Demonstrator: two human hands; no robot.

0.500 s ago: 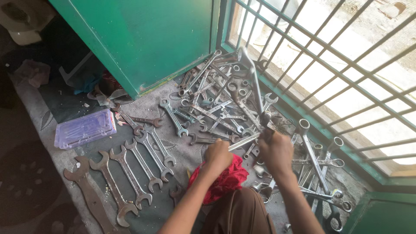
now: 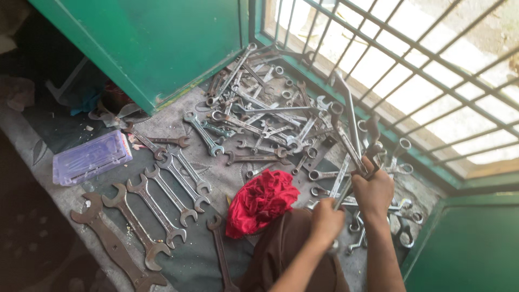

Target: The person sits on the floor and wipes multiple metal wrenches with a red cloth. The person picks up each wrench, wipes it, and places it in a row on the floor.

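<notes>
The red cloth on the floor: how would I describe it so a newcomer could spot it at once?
Start at the green door and look down past the row of big spanners laid side by side on the grey floor. Just right of that row, near the person's left hand, lies the red cloth, crumpled in a heap. It is the only soft, bright red thing among dull metal tools.

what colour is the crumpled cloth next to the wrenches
Bright red. The crumpled red cloth lies on the grey floor, clearest in the head view.
</notes>
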